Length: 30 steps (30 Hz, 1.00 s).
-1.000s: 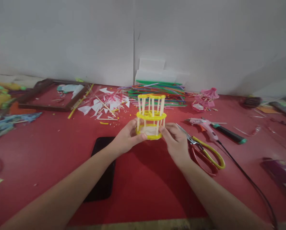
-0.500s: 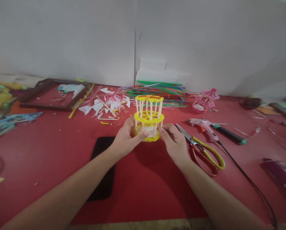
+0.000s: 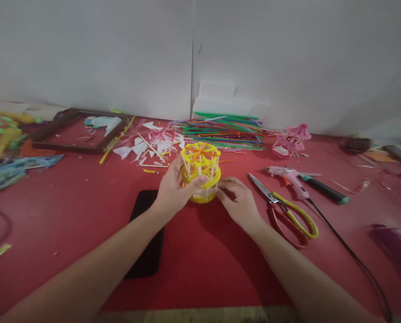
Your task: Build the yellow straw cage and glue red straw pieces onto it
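Observation:
Between my hands is a small round craft cage [image 3: 201,169] with yellow rings at top, middle and bottom, joined by pale upright sticks. Orange and yellow spokes cross its top ring, which tilts toward me. My left hand [image 3: 176,188] wraps its left side, thumb across the front near the middle ring. At the lower right, my right hand [image 3: 238,202] pinches the cage with thumb and fingertips. Its far side and some of my left fingers are hidden.
Right of my hands lie scissors [image 3: 283,211], a pink glue gun [image 3: 288,179] with a black cord, and a dark-handled tool [image 3: 324,188]. A black phone [image 3: 146,251] is under my left forearm. Behind are coloured pipe cleaners [image 3: 224,132], scraps [image 3: 146,146], a brown frame [image 3: 69,147] and a pink pagoda-like model [image 3: 293,140].
The cage has tipped toward me, so its top spokes now show, and it has shifted slightly left. My left hand sits higher on it; my right hand stays at its lower right.

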Motion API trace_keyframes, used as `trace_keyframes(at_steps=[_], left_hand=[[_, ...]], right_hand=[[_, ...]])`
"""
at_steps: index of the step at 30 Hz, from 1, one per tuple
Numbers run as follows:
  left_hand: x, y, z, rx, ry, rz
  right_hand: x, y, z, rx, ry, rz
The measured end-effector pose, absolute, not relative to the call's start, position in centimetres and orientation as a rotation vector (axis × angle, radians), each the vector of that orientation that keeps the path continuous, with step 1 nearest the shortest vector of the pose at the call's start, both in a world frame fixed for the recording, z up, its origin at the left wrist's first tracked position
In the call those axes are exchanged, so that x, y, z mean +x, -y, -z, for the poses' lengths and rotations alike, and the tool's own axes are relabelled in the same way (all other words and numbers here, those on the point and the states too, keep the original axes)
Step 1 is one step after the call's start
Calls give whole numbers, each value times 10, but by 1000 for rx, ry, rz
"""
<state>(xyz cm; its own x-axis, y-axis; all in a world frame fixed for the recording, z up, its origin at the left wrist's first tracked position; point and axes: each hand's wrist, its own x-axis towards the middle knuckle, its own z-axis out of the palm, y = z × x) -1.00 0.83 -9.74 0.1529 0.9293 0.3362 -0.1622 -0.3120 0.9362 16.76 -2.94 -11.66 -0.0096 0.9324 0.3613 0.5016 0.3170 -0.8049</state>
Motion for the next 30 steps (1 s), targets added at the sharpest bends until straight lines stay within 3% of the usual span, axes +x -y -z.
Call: trace_keyframes(at_steps=[8, 16, 23, 30], left_hand=[[-19, -14, 106, 1644, -928, -1740], [-23, -7, 92, 1904, -1108, -1638], [-21, -6, 100, 1715, -1059, -1421], [-19, -2, 94, 1583, -968, -1454]], right_hand=[[172, 31, 114, -1353, 1589, -540], [175, 32, 106, -1098, 1597, -379], [172, 31, 108, -1140, 1711, -300], [169, 37, 106, -1091, 1729, -184]])
